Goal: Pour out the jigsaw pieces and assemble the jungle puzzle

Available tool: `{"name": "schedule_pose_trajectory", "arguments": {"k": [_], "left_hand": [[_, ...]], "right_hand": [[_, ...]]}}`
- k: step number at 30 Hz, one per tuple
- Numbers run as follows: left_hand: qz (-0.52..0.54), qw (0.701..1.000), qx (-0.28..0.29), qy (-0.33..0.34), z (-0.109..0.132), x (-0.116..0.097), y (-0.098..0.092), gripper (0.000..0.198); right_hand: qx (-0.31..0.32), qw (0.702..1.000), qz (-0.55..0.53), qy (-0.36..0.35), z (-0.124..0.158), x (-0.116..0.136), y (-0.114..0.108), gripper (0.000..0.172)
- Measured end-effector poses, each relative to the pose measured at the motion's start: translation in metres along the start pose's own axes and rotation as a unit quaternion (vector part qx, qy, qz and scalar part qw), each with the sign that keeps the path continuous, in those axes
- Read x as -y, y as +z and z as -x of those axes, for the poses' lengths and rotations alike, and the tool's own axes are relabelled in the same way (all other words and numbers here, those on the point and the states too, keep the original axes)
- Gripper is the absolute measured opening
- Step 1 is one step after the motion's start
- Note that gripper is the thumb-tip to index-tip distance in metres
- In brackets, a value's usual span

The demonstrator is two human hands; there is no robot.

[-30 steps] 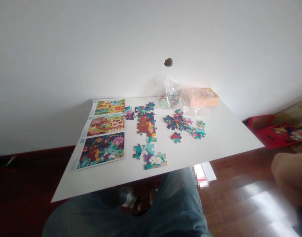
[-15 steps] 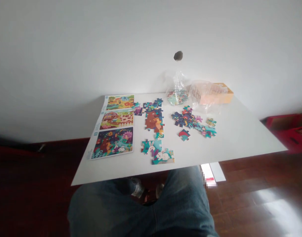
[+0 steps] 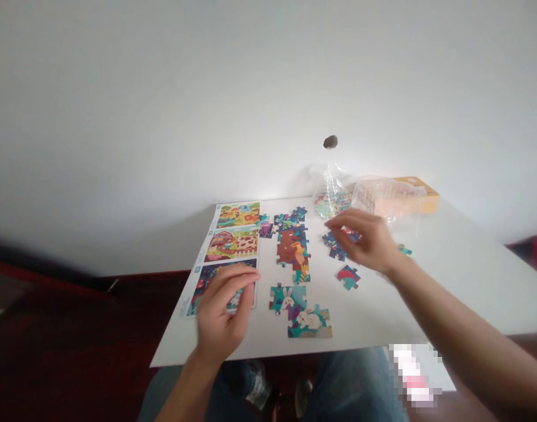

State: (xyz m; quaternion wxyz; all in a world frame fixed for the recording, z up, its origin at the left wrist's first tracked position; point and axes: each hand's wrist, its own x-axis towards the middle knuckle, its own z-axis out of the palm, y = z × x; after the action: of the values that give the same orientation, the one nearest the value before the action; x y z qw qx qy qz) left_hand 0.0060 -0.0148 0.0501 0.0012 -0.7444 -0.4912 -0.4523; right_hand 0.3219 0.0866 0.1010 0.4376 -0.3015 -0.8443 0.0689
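My left hand (image 3: 224, 310) hovers over the lower part of the picture sheet (image 3: 202, 253), fingers bent and thumb apart, with nothing in it. Over the loose puzzle pieces (image 3: 337, 249) hangs my right hand (image 3: 367, 237), fingers stretched forward and thumb apart, also holding nothing; it hides part of that pile. One loose piece with a red arc (image 3: 349, 277) lies just below it. Between my hands is a joined puzzle section with a brown bear (image 3: 290, 246). Nearer the front edge sits a joined rabbit section (image 3: 310, 319).
Along the wall at the back stand a clear bag of puzzle pieces (image 3: 332, 202), a crumpled clear bag (image 3: 382, 196) and a yellow box (image 3: 428, 201). The white table (image 3: 461, 287) ends just above my knees. The wall has a dark round hole (image 3: 330, 142).
Both my hands have come into view from below and the right, over the table. The view has shifted, so the table appears lower and further right. The puzzle sections look unchanged.
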Motion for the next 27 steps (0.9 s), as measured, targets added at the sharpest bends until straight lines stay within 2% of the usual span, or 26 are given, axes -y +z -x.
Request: {"name": "schedule_pose_trajectory", "arguments": {"k": [3,6,8,10,12,15,17,19,23,27], "left_hand": [[0.01,0.998,0.053,0.012,-0.024,0.023,0.036,0.026],[-0.022,0.992,0.122,0.033,-0.051,0.04,0.072,0.029],[-0.055,0.983,0.168,0.045,-0.065,0.046,0.092,0.033],[-0.095,0.974,0.202,0.036,-0.07,0.051,0.109,0.038],[-0.122,0.965,0.23,0.017,-0.067,0.056,0.123,0.044],[-0.131,0.957,0.26,-0.004,-0.057,0.063,0.135,0.05],[-0.127,0.956,0.266,-0.002,-0.052,0.068,0.137,0.05],[-0.124,0.956,0.266,0.003,-0.05,0.071,0.137,0.049],[-0.123,0.957,0.263,0.003,-0.051,0.072,0.135,0.046],[-0.119,0.96,0.252,-0.006,-0.052,0.067,0.132,0.042]], "right_hand": [[0.119,0.992,0.031,-0.028,0.007,-0.02,0.058,0.025],[0.132,0.99,-0.014,-0.037,0.023,-0.017,0.103,0.021],[0.158,0.985,-0.028,-0.068,0.03,-0.008,0.117,0.02],[0.174,0.982,-0.023,-0.072,0.033,-0.002,0.121,0.02],[0.176,0.984,-0.004,-0.032,0.034,-0.004,0.12,0.021],[0.152,0.981,0.073,0.101,0.036,-0.018,0.118,0.03],[0.141,0.964,0.136,0.182,0.039,-0.029,0.118,0.038],[0.152,0.944,0.18,0.231,0.043,-0.039,0.118,0.043],[0.171,0.923,0.215,0.269,0.044,-0.045,0.118,0.041],[0.175,0.943,0.162,0.233,0.041,-0.033,0.118,0.042]]}}
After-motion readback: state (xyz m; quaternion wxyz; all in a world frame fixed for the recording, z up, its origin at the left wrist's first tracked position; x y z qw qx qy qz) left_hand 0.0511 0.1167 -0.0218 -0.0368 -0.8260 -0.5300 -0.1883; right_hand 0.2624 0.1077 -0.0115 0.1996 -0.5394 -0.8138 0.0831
